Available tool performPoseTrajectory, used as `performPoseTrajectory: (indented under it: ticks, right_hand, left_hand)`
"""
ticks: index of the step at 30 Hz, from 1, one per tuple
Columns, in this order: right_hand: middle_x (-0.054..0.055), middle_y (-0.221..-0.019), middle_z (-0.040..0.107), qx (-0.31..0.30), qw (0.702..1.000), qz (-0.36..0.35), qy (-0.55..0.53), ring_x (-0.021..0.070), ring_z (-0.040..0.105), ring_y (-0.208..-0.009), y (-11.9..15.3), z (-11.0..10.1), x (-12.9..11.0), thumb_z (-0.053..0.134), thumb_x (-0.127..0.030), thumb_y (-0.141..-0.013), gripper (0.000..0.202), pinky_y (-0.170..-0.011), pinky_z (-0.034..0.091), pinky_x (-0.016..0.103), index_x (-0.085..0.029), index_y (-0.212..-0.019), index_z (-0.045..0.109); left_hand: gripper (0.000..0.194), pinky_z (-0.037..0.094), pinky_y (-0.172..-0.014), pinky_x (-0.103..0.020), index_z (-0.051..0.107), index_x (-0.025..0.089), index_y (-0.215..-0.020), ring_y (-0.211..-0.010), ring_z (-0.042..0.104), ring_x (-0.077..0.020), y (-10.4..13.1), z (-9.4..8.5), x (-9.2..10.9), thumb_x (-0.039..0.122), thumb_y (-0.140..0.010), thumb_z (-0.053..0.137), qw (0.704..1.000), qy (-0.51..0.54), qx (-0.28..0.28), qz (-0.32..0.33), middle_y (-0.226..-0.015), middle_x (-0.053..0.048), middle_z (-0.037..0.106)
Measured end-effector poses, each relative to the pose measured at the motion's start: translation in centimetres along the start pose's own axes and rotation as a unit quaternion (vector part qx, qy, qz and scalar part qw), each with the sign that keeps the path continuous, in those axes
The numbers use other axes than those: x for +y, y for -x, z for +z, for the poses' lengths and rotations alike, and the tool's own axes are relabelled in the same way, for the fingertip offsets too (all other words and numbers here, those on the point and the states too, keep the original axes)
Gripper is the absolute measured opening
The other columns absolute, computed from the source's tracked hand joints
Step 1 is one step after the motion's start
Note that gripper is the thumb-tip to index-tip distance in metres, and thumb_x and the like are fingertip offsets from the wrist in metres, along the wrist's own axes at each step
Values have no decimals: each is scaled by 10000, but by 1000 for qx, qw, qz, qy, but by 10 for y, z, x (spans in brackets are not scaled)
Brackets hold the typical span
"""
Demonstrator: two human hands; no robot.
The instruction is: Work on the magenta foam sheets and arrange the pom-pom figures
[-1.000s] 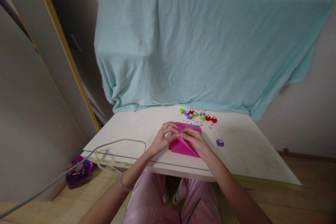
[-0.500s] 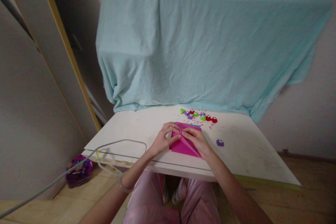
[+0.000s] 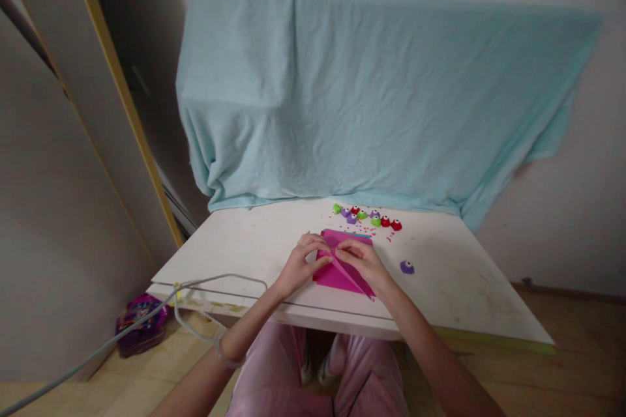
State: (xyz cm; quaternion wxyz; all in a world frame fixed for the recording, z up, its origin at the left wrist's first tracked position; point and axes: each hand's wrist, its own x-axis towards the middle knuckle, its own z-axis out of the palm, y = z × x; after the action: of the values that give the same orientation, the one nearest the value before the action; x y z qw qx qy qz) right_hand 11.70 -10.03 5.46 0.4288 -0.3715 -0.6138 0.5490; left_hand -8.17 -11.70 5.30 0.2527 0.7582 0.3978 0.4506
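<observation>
A bright pink sheet of paper (image 3: 336,279) lies near the table's front edge, with a folded flap standing up along a diagonal. Blue and red edges of other sheets show beneath it. My left hand (image 3: 300,262) pinches the paper near its middle, thumb and fingers together. From the other side, my right hand (image 3: 364,262) grips the same raised flap with its fingertips. Right of that hand sits a small purple one-eyed figure (image 3: 407,267). Beyond the paper stand several more such figures, among them a red one (image 3: 396,225) and a green one (image 3: 375,221).
Tiny pink paper bits (image 3: 390,237) are scattered by the figures. A light blue cloth (image 3: 381,104) hangs behind the white table (image 3: 469,293). A grey cable (image 3: 210,280) crosses the table's left front edge. A purple package (image 3: 141,326) lies on the floor.
The view has shifted slightly. Both hands stay at the pink paper with only small finger movements, and the diagonal flap stands a little differently between them.
</observation>
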Motion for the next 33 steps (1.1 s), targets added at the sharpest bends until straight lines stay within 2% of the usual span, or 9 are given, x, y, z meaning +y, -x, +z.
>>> performPoseTrajectory:
  ticks: [4,10,13,17,23,27,30,33]
  right_hand:
    - [24,-886,684,-17,1000,-12,6,191,628,-862,0,1,-2,708,-384,-794,199,-820,480,320,-207,-884,697]
    - [23,-872,676,-15,1000,-20,6,179,618,-848,0,2,-3,719,-376,-785,202,-805,470,302,-191,-861,692]
    - [19,-862,674,-17,1000,-19,-4,172,617,-830,0,3,-4,722,-366,-785,191,-781,466,293,-192,-853,685]
    - [22,-863,684,-24,1000,-11,-9,171,622,-814,1,4,-2,708,-370,-800,185,-752,468,291,-198,-864,680]
    - [24,-882,682,-10,1000,-3,-10,181,626,-859,1,5,0,704,-380,-799,195,-808,473,305,-200,-871,684]
    - [33,-901,673,5,1000,-5,-9,192,629,-887,-1,4,-1,687,-392,-808,208,-841,478,322,-199,-881,662]
    - [34,-923,660,26,999,-32,31,198,630,-906,3,5,-8,644,-390,-843,256,-860,488,348,-226,-1037,612]
    - [58,-1061,634,52,982,-107,149,207,606,-978,12,8,-24,621,-350,-865,496,-915,470,389,-268,-1320,441]
  left_hand:
    - [140,219,-1143,-459,688,241,-908,-1054,555,-197,1,1,2,359,-856,634,999,-27,3,16,-983,-34,642]
    - [100,226,-1140,-451,680,230,-890,-1033,556,-181,1,-1,5,316,-846,656,999,-30,18,33,-970,-24,629]
    - [88,279,-1107,-434,680,229,-895,-1042,547,-187,3,-1,6,299,-853,646,999,-28,19,31,-982,-30,629]
    - [90,390,-983,-374,683,230,-911,-1046,534,-198,6,-1,4,273,-873,613,999,-25,19,19,-990,-43,635]
    - [119,402,-965,-350,687,218,-917,-1016,555,-195,6,-1,2,304,-870,619,1000,19,5,-4,-975,-40,668]
    - [182,415,-955,-335,679,202,-926,-1010,571,-192,6,1,1,352,-893,581,997,57,-1,-51,-999,-46,671]
    - [198,414,-958,-332,669,202,-959,-1010,572,-188,5,2,3,358,-905,561,995,69,-6,-66,-1013,-45,663]
    - [179,411,-955,-336,666,206,-969,-1008,563,-188,4,2,6,336,-907,560,997,58,-17,-49,-1021,-47,657]
